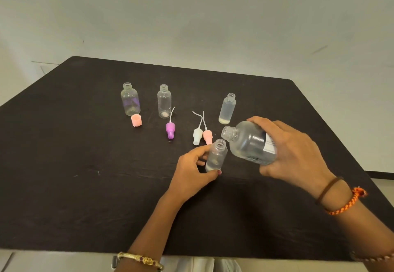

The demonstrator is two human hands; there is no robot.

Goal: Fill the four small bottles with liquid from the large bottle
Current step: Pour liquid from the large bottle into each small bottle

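Your right hand (294,150) was wrapped around the body of the large bottle (249,143), fingers curled over its far side and thumb beneath, so the clear plastic body lay inside your grip with its white label against your palm. Its long axis was tipped close to horizontal, the open threaded neck pointing left and slightly down, out past your fingertips and just above the mouth of the small bottle (216,156) that your left hand (191,173) held. That small bottle stood nearly upright on the black table (85,175), pinched narrowly between your thumb at its base and your fingers against its left side, its open mouth facing up; a little clear liquid sat at its bottom. Beyond your right fingertips stood a frosted small bottle (227,108), upright and uncapped, with pale liquid at its base. Just beyond your left fingers lay a white spray cap (197,136) and a pink spray cap (207,136) side by side, thin tubes curving away from you, with a purple spray cap (170,130) further left. Well beyond stood two clear round-shouldered bottles (164,102), (130,100), upright, a pink cap (136,120) by the leftmost.
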